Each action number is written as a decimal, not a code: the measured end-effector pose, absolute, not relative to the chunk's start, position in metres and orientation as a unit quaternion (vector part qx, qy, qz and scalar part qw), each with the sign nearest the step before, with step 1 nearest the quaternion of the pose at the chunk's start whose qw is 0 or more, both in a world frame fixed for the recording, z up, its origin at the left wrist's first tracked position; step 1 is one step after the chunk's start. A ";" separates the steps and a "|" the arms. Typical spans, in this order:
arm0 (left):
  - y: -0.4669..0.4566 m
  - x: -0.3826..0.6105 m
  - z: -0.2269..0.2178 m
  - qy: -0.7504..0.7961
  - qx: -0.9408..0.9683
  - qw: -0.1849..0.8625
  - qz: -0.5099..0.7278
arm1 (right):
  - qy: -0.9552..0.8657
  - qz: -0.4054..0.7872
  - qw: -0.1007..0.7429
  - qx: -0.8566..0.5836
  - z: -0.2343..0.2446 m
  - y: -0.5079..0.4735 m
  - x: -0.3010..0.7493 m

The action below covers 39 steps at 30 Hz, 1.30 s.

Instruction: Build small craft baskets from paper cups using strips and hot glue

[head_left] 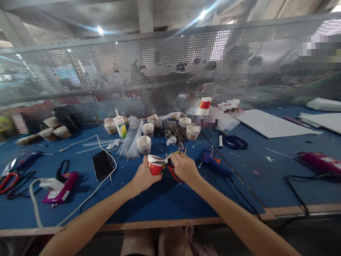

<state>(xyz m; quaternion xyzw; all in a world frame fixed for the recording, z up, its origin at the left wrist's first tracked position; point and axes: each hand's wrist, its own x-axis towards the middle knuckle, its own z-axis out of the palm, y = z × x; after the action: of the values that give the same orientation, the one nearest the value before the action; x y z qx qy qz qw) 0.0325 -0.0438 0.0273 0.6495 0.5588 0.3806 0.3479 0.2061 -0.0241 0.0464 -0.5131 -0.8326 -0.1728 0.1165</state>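
My left hand (145, 176) is wrapped round a red and white paper cup (155, 168), holding it just above the blue table. With my right hand (183, 166) I grip a pair of scissors (174, 172) by its red handles. The metal blades point left and lie across the cup's upper part, touching or very near its edge. A thin pale strip curves beside the scissors at my right fingers. Just beyond the cup stands a small wrapped cup (144, 145) with a pale inside.
Several twine-wrapped cups, a tangle of grey cord (175, 133) and clear glue sticks (132, 140) lie behind my hands. A blue glue gun (213, 160) rests on the right, a black phone (102, 165) and purple power strip (60, 187) on the left. A perforated metal screen (160, 71) closes the back.
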 end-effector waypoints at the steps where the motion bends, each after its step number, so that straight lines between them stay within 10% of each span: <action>1: -0.044 0.032 0.027 0.560 0.650 0.344 0.381 | -0.831 -0.170 0.118 -0.516 0.046 -0.024 0.206; 39: -0.046 0.028 0.035 0.582 0.661 0.300 0.367 | -0.855 -0.106 0.119 -0.493 0.052 -0.023 0.203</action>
<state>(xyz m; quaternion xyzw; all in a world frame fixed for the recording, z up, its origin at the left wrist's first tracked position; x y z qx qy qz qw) 0.0284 -0.0456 0.0352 0.6605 0.5822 0.3668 0.3003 0.2025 -0.0228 0.0522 -0.4929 -0.8554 -0.1064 0.1188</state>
